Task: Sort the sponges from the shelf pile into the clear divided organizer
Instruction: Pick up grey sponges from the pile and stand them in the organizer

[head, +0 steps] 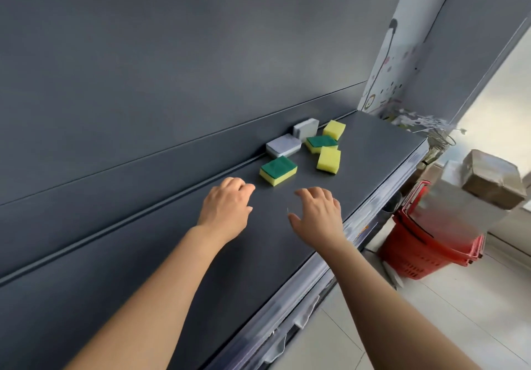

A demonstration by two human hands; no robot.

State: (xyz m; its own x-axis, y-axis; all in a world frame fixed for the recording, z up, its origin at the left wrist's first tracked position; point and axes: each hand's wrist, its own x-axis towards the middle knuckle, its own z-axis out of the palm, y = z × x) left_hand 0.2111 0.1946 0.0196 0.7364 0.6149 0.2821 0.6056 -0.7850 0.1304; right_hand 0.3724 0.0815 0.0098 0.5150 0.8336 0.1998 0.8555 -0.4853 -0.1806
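Note:
A loose pile of sponges lies on the dark grey shelf near its back wall. The nearest is a yellow sponge with its green side up. Behind it lie two grey sponges, another green-topped one and two yellow ones. My left hand hovers just short of the nearest sponge, fingers curled and empty. My right hand is beside it, fingers spread, holding nothing. No clear organizer is in view.
The shelf's front edge runs diagonally at the right with a drop to a tiled floor. Stacked red baskets holding cardboard boxes stand on the floor beyond it. The grey back panel rises behind the sponges.

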